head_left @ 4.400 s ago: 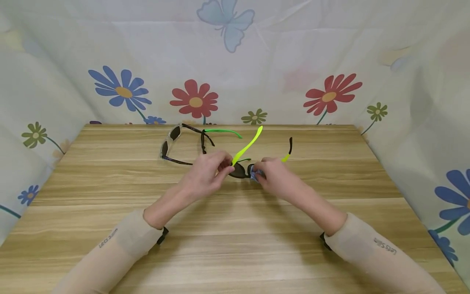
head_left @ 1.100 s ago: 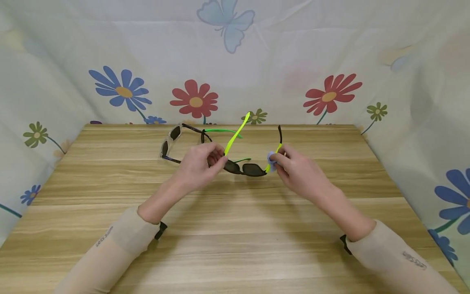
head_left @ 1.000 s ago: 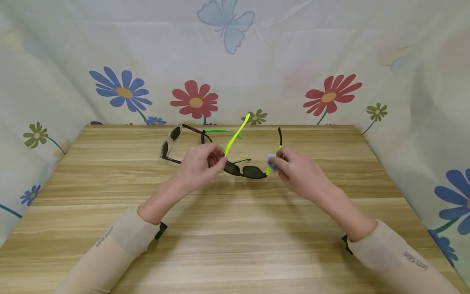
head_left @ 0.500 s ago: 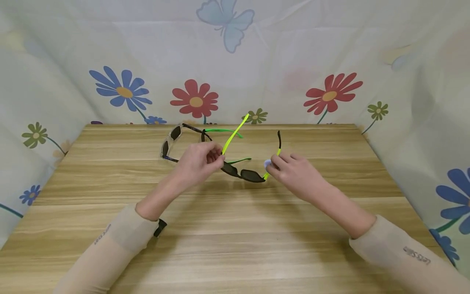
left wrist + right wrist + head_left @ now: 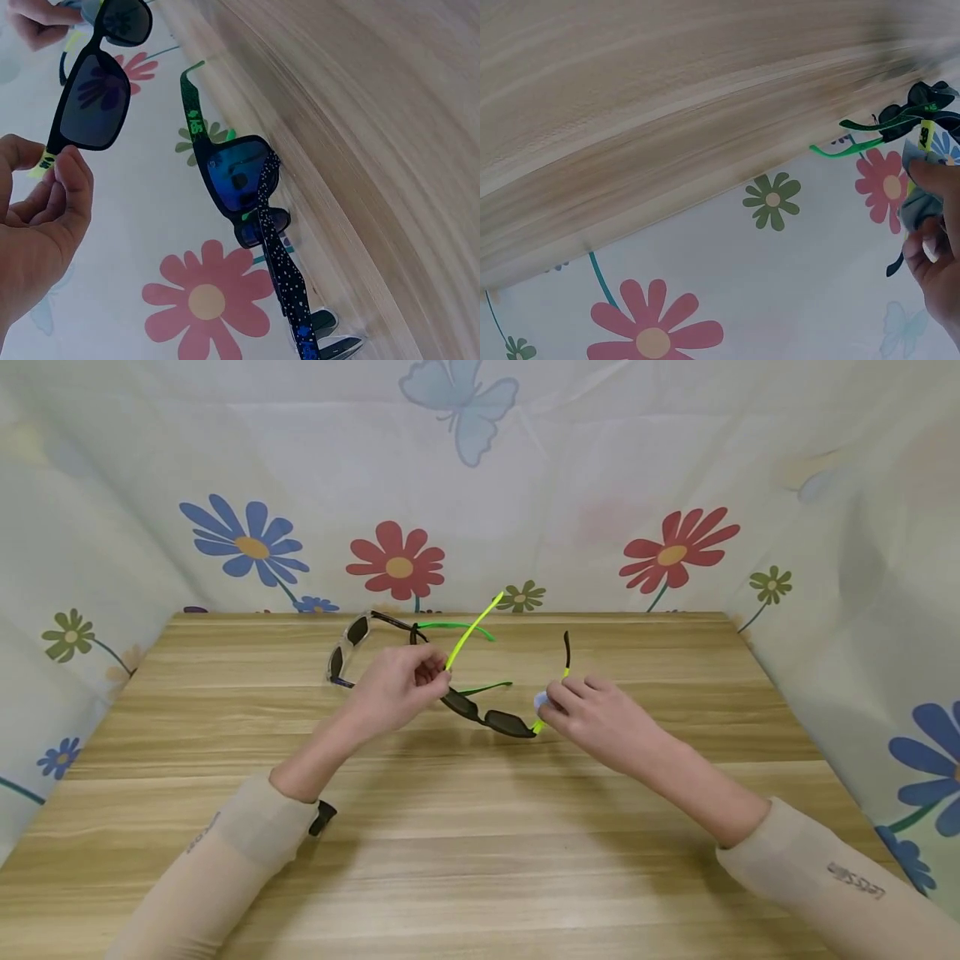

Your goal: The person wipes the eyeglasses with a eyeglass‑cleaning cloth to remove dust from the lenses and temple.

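Dark-lensed sunglasses with neon-yellow temples are held up over the table, tilted lower on the right. My left hand pinches them at the left hinge; the left wrist view shows its thumb and fingers at the frame corner below a dark lens. My right hand grips a light-blue cloth around the right yellow temple, whose black tip sticks out beyond the fingers. In the right wrist view the crumpled cloth lies between thumb and fingers, hiding part of the temple.
Behind my left hand, sunglasses with a clear front and dark temples lie on the wooden table. Beside them is a pair with green temples, partly hidden by the hand. A flowered cloth backdrop surrounds the table's back and sides.
Earlier the cloth was at the right lens; my right hand has since shifted to the right temple. Over the last second, the sunglasses moved slightly left, their right side dipping, and the right hand lowered.
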`<action>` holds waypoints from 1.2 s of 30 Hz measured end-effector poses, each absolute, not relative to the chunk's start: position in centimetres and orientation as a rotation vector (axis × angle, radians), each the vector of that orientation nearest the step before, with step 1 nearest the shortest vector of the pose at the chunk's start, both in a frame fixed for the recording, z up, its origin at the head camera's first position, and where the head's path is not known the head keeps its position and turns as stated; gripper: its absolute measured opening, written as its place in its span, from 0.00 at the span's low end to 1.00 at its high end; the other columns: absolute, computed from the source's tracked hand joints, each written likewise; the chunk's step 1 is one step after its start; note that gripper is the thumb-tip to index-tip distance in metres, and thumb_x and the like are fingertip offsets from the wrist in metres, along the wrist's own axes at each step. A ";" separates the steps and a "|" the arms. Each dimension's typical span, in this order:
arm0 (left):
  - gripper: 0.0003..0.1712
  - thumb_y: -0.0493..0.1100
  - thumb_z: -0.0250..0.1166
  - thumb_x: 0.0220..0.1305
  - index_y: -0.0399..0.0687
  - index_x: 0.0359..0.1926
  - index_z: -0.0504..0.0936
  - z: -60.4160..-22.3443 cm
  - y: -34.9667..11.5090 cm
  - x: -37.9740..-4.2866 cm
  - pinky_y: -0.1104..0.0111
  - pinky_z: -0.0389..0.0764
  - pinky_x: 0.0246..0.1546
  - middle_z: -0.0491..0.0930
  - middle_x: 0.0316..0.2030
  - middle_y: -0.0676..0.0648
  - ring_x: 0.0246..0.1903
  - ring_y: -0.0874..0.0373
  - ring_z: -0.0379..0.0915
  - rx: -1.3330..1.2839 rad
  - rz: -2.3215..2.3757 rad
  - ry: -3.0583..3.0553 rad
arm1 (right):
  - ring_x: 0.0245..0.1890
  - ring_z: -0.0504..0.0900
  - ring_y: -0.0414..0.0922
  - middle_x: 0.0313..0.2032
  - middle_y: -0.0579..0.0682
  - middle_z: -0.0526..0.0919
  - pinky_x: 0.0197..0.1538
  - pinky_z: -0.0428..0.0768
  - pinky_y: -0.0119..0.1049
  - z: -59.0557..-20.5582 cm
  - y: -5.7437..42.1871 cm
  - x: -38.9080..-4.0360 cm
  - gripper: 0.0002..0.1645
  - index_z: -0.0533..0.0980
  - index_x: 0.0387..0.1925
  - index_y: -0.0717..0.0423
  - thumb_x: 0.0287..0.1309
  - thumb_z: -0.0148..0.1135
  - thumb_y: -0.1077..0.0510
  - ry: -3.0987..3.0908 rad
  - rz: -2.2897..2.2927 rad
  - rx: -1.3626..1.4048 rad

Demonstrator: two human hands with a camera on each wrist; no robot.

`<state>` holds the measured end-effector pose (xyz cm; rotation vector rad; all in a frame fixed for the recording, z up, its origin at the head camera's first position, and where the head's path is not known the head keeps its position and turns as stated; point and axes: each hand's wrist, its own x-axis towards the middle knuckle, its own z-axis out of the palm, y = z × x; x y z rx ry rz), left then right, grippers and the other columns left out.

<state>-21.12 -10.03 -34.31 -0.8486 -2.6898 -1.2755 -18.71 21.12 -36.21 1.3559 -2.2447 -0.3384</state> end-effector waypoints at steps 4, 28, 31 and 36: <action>0.03 0.33 0.64 0.67 0.37 0.39 0.84 -34.2 -10.3 -21.3 0.66 0.79 0.29 0.82 0.29 0.48 0.29 0.56 0.76 -0.855 -1.274 -2.692 | 0.36 0.78 0.52 0.40 0.57 0.78 0.40 0.81 0.42 -36.2 21.1 -18.5 0.21 0.82 0.48 0.62 0.54 0.79 0.61 -2.298 -0.249 1.412; 0.04 0.34 0.64 0.67 0.38 0.38 0.84 -33.4 -11.0 -21.5 0.64 0.79 0.31 0.82 0.28 0.49 0.29 0.56 0.77 -0.864 -1.269 -2.720 | 0.32 0.80 0.51 0.39 0.54 0.81 0.31 0.73 0.38 -36.3 20.3 -17.9 0.17 0.80 0.44 0.61 0.53 0.76 0.68 -2.186 -0.414 1.312; 0.04 0.35 0.64 0.66 0.39 0.38 0.85 -33.5 -10.9 -21.5 0.63 0.79 0.32 0.82 0.28 0.49 0.29 0.56 0.77 -0.819 -1.267 -2.729 | 0.30 0.78 0.50 0.38 0.53 0.80 0.31 0.72 0.38 -36.3 20.3 -17.9 0.16 0.79 0.43 0.61 0.54 0.76 0.68 -2.179 -0.429 1.316; 0.06 0.37 0.65 0.67 0.40 0.41 0.86 -33.7 -10.9 -21.7 0.63 0.79 0.34 0.83 0.30 0.49 0.31 0.56 0.78 -0.744 -1.247 -2.768 | 0.32 0.79 0.50 0.40 0.53 0.80 0.32 0.74 0.39 -36.5 20.3 -17.6 0.16 0.78 0.44 0.60 0.56 0.75 0.66 -2.181 -0.422 1.337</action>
